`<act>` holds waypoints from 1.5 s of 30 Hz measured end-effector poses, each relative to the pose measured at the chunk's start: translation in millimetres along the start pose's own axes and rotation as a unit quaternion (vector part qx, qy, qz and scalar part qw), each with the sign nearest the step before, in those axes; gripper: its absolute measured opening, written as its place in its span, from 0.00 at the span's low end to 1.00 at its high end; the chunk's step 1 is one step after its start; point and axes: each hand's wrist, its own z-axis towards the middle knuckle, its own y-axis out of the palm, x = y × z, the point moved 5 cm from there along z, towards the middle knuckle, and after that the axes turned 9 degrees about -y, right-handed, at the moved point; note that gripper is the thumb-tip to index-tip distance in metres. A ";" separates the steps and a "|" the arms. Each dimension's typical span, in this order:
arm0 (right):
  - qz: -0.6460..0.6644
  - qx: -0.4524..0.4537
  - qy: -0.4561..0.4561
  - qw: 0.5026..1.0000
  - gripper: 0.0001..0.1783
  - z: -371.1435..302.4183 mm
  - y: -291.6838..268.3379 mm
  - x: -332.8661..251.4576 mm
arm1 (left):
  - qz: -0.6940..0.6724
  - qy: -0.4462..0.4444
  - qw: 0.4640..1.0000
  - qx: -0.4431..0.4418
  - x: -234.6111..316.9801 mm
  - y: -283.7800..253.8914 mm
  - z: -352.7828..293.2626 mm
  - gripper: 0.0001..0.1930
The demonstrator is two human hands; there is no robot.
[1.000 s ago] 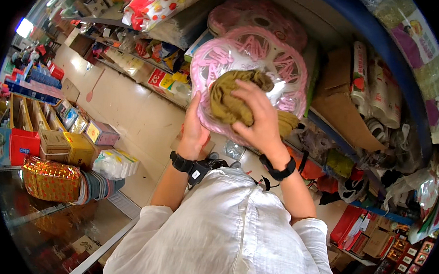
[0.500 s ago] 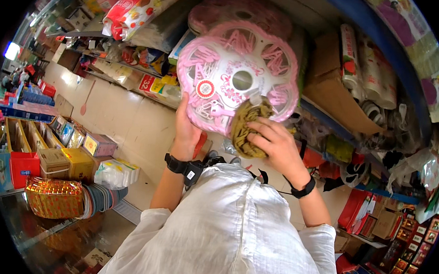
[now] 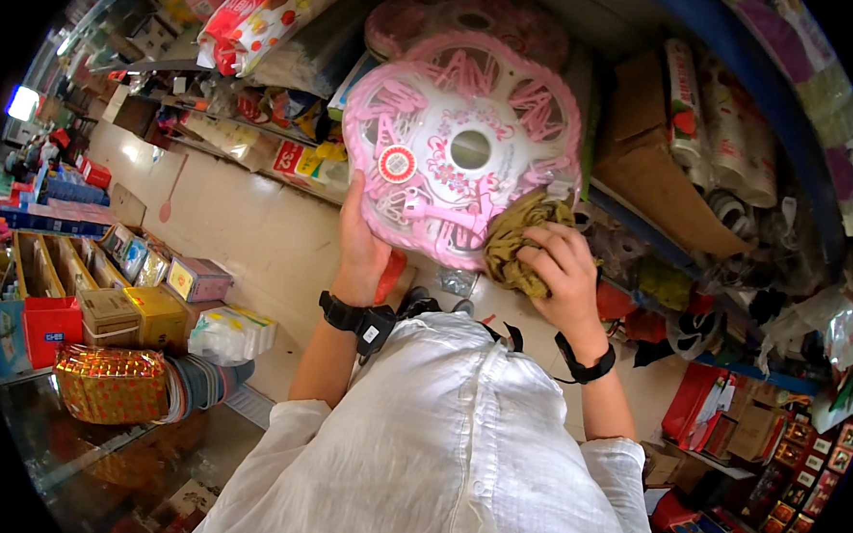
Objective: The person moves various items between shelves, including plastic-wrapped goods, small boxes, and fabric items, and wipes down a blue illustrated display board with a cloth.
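A pink and white flower-shaped clothes-peg hanger (image 3: 442, 156), with pink pegs showing in its openings, is held up in front of me. My left hand (image 3: 358, 244) grips its lower left edge; the fingers behind it are hidden. A crumpled olive-brown cloth (image 3: 523, 235) is bunched in my right hand (image 3: 561, 269), pressed against the hanger's lower right rim. The round red and white sticker (image 3: 397, 164) sits on the hanger's left part. Just behind, a second pink hanger (image 3: 545, 36) lies on the shelf, partly covered.
To the right stand an open cardboard box (image 3: 658, 172) and wrapped rolls (image 3: 723, 137). A red and white package (image 3: 256, 16) lies on the upper left shelf. Boxes, a gold patterned bundle (image 3: 112, 383) and a glass counter (image 3: 136, 464) are at left. Tiled floor (image 3: 227, 208) shows between.
My right hand has slid the cloth to the right along the hanger's lower rim, uncovering pink pegs at its lower middle. My left hand keeps its grip.
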 end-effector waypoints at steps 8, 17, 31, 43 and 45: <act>0.031 -0.033 -0.090 0.995 0.14 29.7 33.9 -39.6 | -0.014 0.008 1.000 -0.001 -1.9 -2.7 5.0 0.30; 0.162 -0.122 -0.126 0.971 0.15 38.4 67.6 -61.0 | -0.001 -0.027 1.000 -0.009 -1.3 3.1 3.5 0.31; 0.061 -0.095 0.025 0.993 0.29 -12.0 2.4 7.7 | 0.014 0.004 1.000 -0.022 -7.0 -16.6 16.1 0.33; -0.044 0.165 0.140 0.975 0.29 -8.0 -60.4 44.2 | 0.010 -0.011 1.000 -0.024 -4.8 -17.0 16.7 0.32; -0.017 0.199 0.143 0.969 0.29 -2.0 -57.2 46.1 | 0.021 -0.001 1.000 -0.014 -3.4 -15.7 15.9 0.32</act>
